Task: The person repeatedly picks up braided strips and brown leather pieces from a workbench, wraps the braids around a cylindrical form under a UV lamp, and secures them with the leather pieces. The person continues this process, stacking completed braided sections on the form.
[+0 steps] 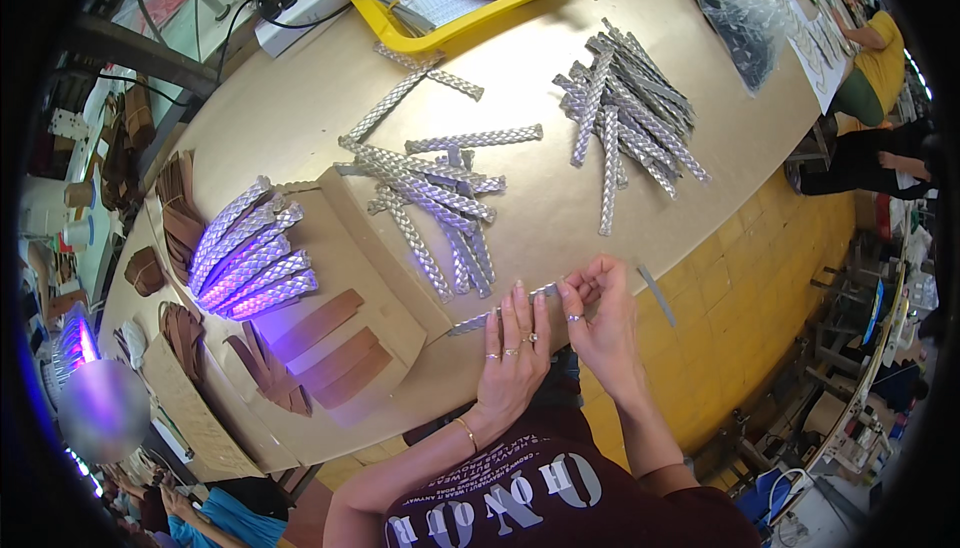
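At the near edge of the table, a braided silver-grey strip (468,326) lies along the edge beneath my left hand (512,353). Its fingers are stretched out and rest across the strip. To its right, my right hand (603,320) pinches the strip's right end between thumb and fingertips; the fingers hide that tip. Beyond my hands is a loose pile of similar braided strips (440,183), some crossing each other. A denser heap of braided strips (635,103) lies farther right.
A brown cardboard piece (370,248) sits left of my hands, near flat brown strips (345,368) and braided strips (255,258) under purple light. At the back stands a yellow tray (400,41). A plastic bag (745,23) lies far right. Other people (880,43) are beyond the table.
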### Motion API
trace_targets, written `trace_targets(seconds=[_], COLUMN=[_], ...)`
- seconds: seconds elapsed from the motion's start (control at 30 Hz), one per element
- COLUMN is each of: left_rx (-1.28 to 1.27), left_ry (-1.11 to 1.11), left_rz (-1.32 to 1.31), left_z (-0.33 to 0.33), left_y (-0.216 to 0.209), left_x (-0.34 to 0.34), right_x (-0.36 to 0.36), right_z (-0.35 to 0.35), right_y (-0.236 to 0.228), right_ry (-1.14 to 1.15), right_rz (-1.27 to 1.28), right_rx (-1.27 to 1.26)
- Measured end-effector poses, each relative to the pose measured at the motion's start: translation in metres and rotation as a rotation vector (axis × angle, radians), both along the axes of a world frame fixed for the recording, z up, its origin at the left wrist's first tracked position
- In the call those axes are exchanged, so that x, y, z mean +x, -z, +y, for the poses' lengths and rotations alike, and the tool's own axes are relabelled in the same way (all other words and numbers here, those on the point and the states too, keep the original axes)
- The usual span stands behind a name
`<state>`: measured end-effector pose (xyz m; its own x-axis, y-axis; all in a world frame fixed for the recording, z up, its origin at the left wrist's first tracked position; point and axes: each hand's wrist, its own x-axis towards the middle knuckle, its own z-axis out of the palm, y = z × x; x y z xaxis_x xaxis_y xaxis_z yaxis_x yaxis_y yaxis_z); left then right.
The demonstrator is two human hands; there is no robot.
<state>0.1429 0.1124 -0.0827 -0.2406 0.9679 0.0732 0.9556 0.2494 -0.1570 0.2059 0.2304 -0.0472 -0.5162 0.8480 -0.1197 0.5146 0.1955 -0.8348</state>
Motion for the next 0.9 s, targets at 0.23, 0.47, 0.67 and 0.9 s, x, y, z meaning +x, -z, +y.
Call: trace_targets(seconds=[0.23,0.47,0.67,0.9], left_rx=[0.012,-0.002,0.171,0.197], left_ry=[0.009,0.026,-0.084,0.105], left_rz=[0.006,-0.053,-0.663,-0.351], left_z=[0.000,-0.003,-0.029,-0.052], left_y=[0.000,-0.005,-0.016,-0.010], left_x=[-0.001,-0.005,-0.025,-0.038], right_x=[0.002,0.027,0.032,0.022], right_z=[-0.009,-0.017,-0.009,-0.023], right_y=[0.010,0.013,0.014,-0.003], right_ry=[-0.005,-0.325,-0.322,-0.516], right_rz=[-0.137,-0.447,-0.440,-0.104], right_rx=[0.163,0.615,0.661,0.637])
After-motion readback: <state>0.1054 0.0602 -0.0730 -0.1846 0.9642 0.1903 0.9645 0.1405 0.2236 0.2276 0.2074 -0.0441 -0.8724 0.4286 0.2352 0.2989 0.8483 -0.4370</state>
